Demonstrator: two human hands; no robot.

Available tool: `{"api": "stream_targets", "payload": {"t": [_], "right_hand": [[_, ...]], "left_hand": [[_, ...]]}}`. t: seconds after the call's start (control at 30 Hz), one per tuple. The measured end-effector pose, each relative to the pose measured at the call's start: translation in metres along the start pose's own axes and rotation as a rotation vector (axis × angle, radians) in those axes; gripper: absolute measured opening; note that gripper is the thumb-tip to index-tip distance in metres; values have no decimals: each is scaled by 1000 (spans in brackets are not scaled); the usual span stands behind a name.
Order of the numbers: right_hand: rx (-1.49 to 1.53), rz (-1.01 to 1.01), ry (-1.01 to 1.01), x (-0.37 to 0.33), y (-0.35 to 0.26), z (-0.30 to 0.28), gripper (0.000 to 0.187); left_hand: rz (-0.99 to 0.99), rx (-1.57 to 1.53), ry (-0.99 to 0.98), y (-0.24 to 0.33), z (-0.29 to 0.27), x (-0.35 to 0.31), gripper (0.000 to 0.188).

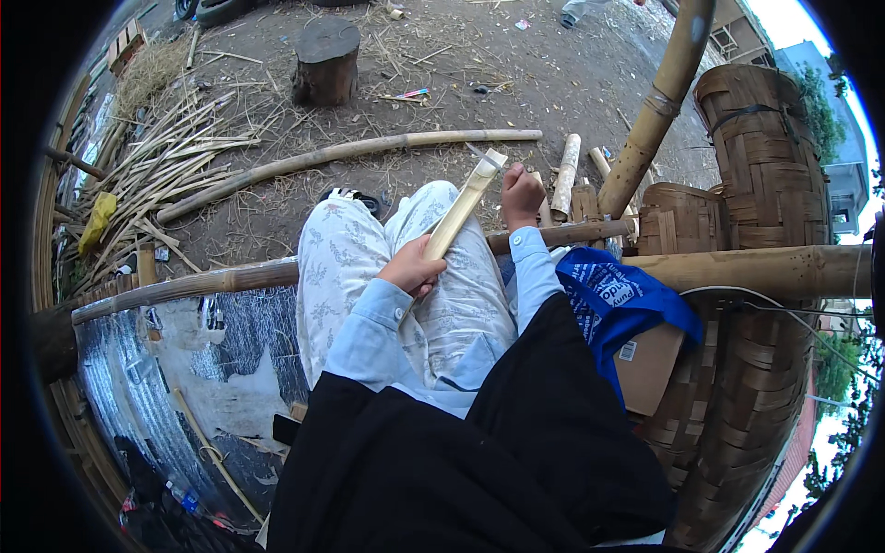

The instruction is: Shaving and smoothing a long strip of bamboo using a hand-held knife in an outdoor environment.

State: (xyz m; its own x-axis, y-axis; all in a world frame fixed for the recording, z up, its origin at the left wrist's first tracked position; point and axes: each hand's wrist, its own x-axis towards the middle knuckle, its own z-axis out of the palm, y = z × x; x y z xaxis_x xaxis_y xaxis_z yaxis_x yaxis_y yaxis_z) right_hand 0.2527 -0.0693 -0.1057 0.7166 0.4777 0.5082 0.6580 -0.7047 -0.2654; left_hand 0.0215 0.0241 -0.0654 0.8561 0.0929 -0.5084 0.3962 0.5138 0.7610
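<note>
My left hand [413, 267] is wrapped round the lower end of a split bamboo piece [461, 210]. The bamboo slants up and away over my knees, its pale hollow inner side showing. Close to its far end, my right hand [523, 197] is closed in a fist. From that fist a thin grey knife blade [487, 158] reaches across the bamboo's tip. The fist hides the handle, and whether the edge bites into the bamboo is too small to tell.
A long bamboo pole [350, 150] and a heap of split strips [175, 157] lie ahead on the ground. Beyond stands a wooden stump [326, 63]. A thick bamboo post [654, 111], woven baskets [761, 138] and a blue bag [618, 304] are at my right.
</note>
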Motion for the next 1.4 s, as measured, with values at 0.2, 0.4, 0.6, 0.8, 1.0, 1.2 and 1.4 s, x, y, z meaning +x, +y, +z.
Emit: {"api": "stream_targets", "payload": {"t": [0.2,0.4,0.6,0.8,1.0,1.2,1.4], "right_hand": [[24,27,31,13,-13,-2,44],[108,71,-38,-19,-22,-25,41],[116,-92,-17,-24,-9,-38,29],[176,-179,-1,-27,-19,-43,28],[209,-191,-45,-39,-31,-45,29],[-2,113,92,-8,30,-55,28],[116,-155,-18,-34,15,-50,25]], "left_hand": [[25,23,18,2,-3,2,26],[-75,-19,-110,-6,-9,-13,26],[-170,-109,-230,1,-8,-2,27],[-230,-185,-268,0,-16,-5,28],[-247,-216,-269,0,-17,2,30],[-295,-239,-305,3,-16,-4,34],[-276,-221,-275,5,-14,-2,36]]}}
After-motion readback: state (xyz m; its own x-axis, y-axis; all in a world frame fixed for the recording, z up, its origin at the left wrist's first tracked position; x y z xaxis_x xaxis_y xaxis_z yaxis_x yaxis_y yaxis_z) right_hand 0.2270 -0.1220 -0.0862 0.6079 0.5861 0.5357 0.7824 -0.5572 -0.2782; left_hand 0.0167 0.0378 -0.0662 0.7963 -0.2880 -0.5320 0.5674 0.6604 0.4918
